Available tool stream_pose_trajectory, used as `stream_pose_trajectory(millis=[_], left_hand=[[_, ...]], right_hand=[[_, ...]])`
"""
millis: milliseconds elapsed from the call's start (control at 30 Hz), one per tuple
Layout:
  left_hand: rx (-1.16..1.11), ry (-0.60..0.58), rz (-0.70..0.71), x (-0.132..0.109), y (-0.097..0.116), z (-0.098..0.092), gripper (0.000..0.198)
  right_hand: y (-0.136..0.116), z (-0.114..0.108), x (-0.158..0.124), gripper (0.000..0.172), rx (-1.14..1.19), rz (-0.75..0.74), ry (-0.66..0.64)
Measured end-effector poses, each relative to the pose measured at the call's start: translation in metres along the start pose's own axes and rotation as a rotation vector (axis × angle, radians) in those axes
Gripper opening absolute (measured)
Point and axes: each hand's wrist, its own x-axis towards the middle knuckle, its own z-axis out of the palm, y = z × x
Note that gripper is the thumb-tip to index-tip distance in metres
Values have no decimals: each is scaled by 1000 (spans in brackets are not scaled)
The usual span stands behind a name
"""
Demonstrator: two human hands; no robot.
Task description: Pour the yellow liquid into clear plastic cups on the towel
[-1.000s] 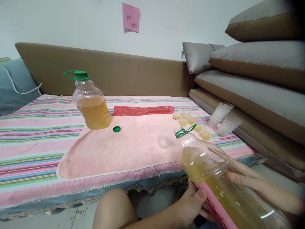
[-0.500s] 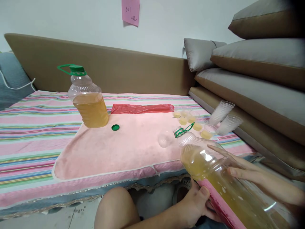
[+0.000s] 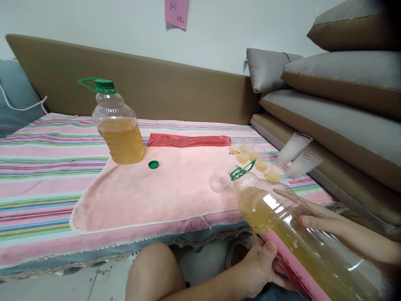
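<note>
Left fingers [image 3: 270, 250] curled, right fingers [image 3: 306, 221] spread, holding bottle [image 3: 308, 247] | cup [image 3: 218, 182] near neck [image 3: 235, 172] | cups [image 3: 260, 166] beyond

A hand could pass over the left and middle of the pink mat [image 3: 140, 196], above the low green cap [image 3: 153, 164], but the standing bottle [image 3: 121, 143] blocks the far left, and the tilted bottle [image 3: 300, 246], filled cups [image 3: 243, 159] and stacked cushions [image 3: 338, 110] crowd the right.

Centre left, an upright jug [image 3: 122, 144] stands on the bed [image 3: 40, 167], bottle cap [image 3: 153, 164] right of it; lower right, a tilted jug [image 3: 255, 207], plastic cups [image 3: 242, 159] behind.
</note>
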Motion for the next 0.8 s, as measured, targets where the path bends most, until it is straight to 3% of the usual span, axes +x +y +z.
stream_pose_trajectory(millis=[100, 267, 500, 633, 800], left_hand=[[1, 10, -13, 1, 1, 1, 124], [-7, 18, -26, 1, 2, 3, 125], [-8, 0, -3, 1, -4, 0, 119], [-18, -30, 42, 0, -5, -2, 114], [-29, -1, 20, -1, 0, 2, 122]], right_hand=[[-3, 1, 0, 68, 11, 29, -53], [-7, 2, 0, 72, 9, 79, -25], [-8, 1, 0, 61, 7, 33, -56], [-8, 2, 3, 62, 23, 42, -40], [-7, 1, 6, 66, -4, -17, -51]])
